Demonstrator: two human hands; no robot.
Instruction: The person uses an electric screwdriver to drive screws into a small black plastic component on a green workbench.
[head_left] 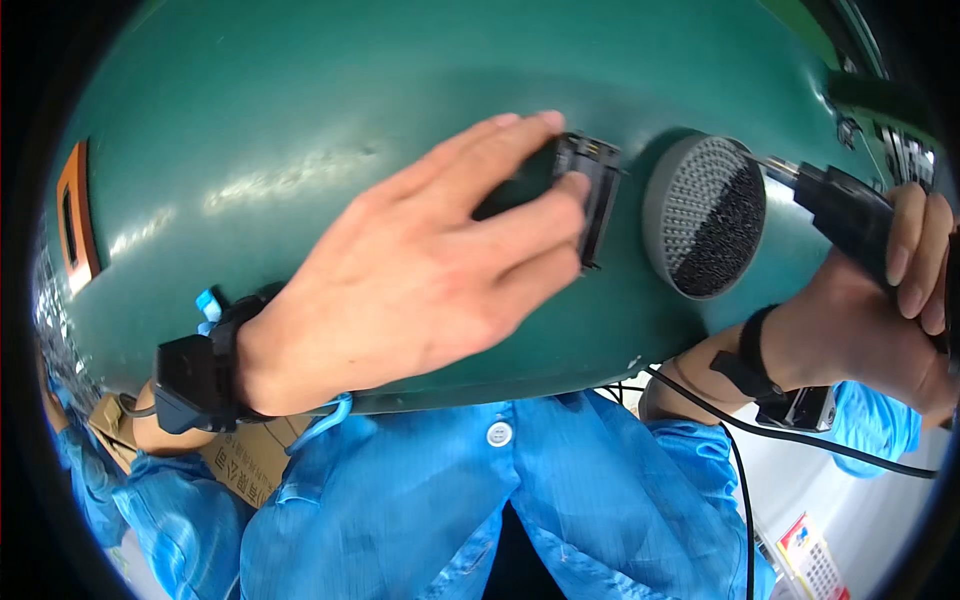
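Observation:
My left hand (430, 245) reaches across the mat with its fingers over a dark rectangular part (600, 195) and closed against it. This part has metallic bits at its far end; much of it is hidden under the hand. In my right hand (915, 250) is a black electric screwdriver (845, 205), gripped round its body and pointing left. Its bit reaches the far rim of a round grey dish (655, 215). Small black screws (722, 235) heap up on the dish's right side, while bare studs show on its left.
A green mat (270, 130) covers the table. An orange frame-shaped piece (75, 215) lies at the far left. Black cables (790, 448) run below my right arm. Near my left elbow is a cardboard box (250, 460). A person's blue sleeve (90, 475) shows at the left edge.

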